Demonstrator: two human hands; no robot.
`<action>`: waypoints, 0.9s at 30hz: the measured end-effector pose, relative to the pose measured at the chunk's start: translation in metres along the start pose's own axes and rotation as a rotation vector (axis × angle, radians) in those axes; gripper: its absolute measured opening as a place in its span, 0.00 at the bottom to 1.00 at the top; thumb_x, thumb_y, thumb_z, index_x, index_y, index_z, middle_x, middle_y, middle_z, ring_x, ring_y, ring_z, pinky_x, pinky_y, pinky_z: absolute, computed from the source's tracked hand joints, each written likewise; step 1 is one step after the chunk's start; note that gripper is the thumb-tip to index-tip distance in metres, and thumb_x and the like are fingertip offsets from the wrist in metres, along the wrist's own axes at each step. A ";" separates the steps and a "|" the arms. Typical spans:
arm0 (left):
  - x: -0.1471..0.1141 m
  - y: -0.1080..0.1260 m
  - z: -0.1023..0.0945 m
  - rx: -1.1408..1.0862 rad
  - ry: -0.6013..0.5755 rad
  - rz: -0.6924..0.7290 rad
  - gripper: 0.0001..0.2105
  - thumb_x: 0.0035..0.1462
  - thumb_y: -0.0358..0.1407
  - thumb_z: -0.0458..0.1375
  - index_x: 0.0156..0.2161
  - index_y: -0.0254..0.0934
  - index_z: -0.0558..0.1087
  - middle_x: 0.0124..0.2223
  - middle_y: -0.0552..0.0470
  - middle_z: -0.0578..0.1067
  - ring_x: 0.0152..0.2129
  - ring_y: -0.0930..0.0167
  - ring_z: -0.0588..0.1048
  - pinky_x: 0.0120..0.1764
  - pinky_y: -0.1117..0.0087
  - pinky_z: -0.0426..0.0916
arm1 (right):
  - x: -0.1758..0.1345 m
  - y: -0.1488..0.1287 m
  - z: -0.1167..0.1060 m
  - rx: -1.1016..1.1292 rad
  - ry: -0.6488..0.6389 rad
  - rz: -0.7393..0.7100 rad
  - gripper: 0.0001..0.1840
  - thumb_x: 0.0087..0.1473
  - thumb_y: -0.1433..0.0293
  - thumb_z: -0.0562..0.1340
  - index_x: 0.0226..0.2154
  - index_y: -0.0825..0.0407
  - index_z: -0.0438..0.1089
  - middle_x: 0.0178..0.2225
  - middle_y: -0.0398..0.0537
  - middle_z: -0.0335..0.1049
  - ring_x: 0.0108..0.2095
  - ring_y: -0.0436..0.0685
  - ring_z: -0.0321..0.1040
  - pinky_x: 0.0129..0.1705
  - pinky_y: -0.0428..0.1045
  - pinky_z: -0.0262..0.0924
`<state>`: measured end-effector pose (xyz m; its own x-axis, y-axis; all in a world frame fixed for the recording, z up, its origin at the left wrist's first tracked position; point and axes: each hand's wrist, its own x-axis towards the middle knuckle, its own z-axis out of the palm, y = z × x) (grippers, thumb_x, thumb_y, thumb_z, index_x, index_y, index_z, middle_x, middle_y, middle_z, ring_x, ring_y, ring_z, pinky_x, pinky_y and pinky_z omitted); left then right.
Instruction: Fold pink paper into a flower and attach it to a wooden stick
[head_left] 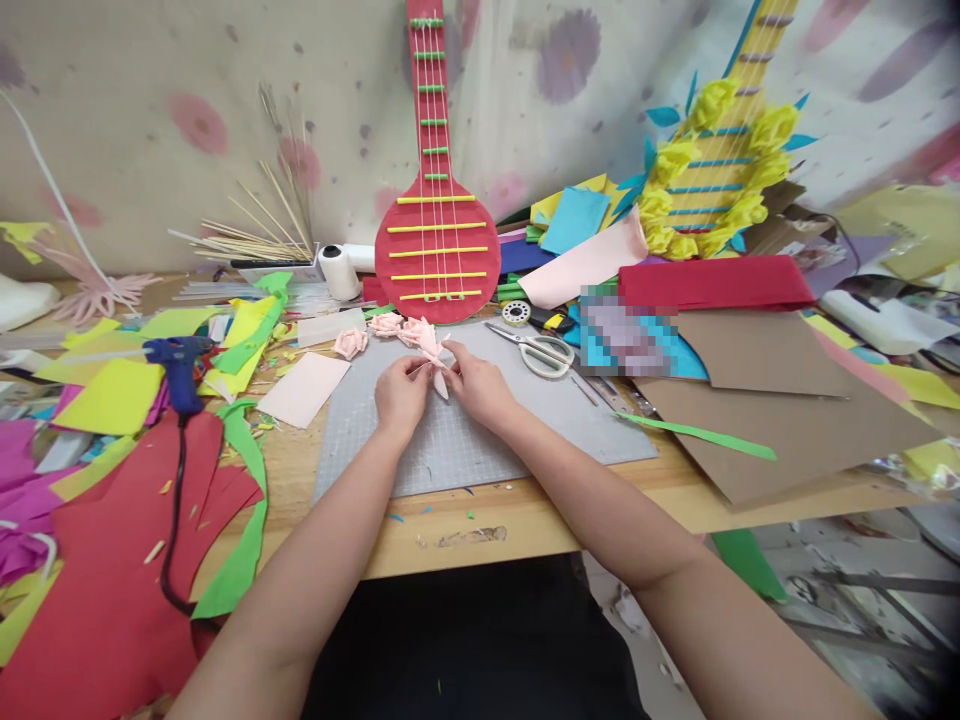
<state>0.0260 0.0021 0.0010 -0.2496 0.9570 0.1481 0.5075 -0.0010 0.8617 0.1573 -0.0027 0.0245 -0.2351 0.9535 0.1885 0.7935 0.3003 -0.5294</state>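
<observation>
over the mat point(480, 450), left hand point(403, 393) and right hand point(480, 385), fingers clamped on pink paper point(430, 344);
probably light, soft, easily creased; best pinched gently, low down

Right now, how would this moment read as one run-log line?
left hand: pinching pale pink paper piece | right hand: pinching same piece | below: gray cutting mat | nearby: pink paper roses, scissors

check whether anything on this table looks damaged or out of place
Yes: the wooden table has a rough, discoloured patch near its front edge, below the grey cutting mat. It looks odd because the surrounding wood is smooth, as if the surface there had worn away.
</observation>
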 end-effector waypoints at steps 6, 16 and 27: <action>0.009 -0.009 0.002 -0.058 0.045 -0.015 0.10 0.51 0.37 0.55 0.36 0.38 0.75 0.36 0.49 0.78 0.33 0.70 0.76 0.38 0.69 0.69 | -0.001 0.006 -0.001 0.002 0.010 0.027 0.18 0.55 0.61 0.55 0.46 0.51 0.63 0.29 0.46 0.73 0.30 0.53 0.68 0.33 0.46 0.54; 0.023 -0.011 -0.005 -0.336 0.140 -0.086 0.18 0.48 0.33 0.57 0.46 0.36 0.64 0.37 0.48 0.75 0.26 0.73 0.74 0.28 0.72 0.70 | 0.006 0.022 -0.012 0.283 0.085 0.081 0.09 0.53 0.66 0.54 0.32 0.53 0.66 0.24 0.41 0.67 0.26 0.48 0.61 0.31 0.45 0.52; 0.018 -0.012 0.003 -0.314 -0.070 0.056 0.17 0.46 0.28 0.56 0.43 0.38 0.61 0.34 0.51 0.74 0.27 0.71 0.74 0.30 0.70 0.69 | 0.010 0.019 0.007 0.435 0.139 0.049 0.11 0.45 0.62 0.59 0.28 0.51 0.59 0.26 0.39 0.65 0.25 0.48 0.60 0.30 0.45 0.53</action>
<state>0.0185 0.0202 -0.0082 -0.1656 0.9705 0.1755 0.2372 -0.1335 0.9622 0.1659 0.0125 0.0109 -0.1017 0.9633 0.2484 0.4856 0.2660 -0.8327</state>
